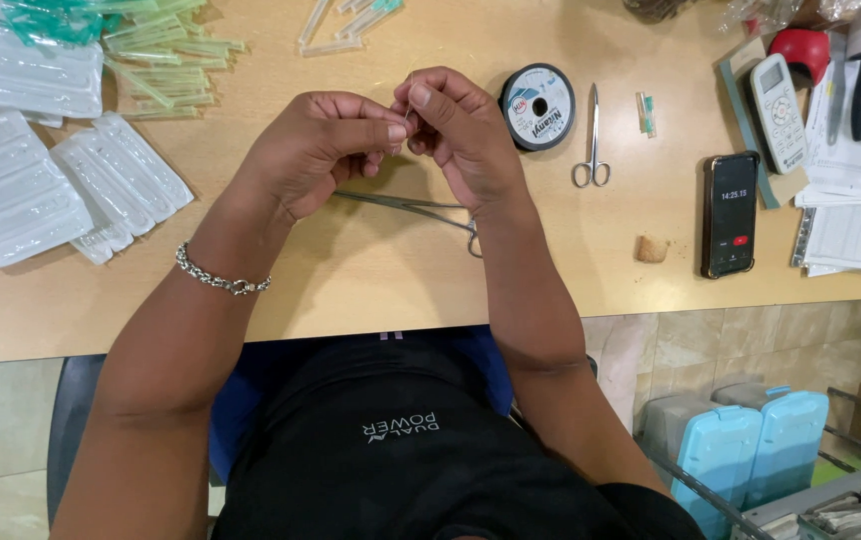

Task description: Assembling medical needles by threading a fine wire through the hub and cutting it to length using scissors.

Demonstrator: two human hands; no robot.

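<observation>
We hold both hands raised just above the wooden table [371,270], knuckles up, fingertips meeting. Our left hand [316,150] and right hand [461,130] together pinch a thin needle [409,112], its tip poking up between them. Under our wrists lies one pair of forceps [421,210]. Right of the right hand: one thread spool [538,106], one pair of scissors [593,140], one phone [730,214]. Left of the left hand sit stacked clear blister trays [51,190]. Bare tabletop stretches between wrists and the near edge.

Hands [391,135] pinching perhaps a needle [409,112]
</observation>
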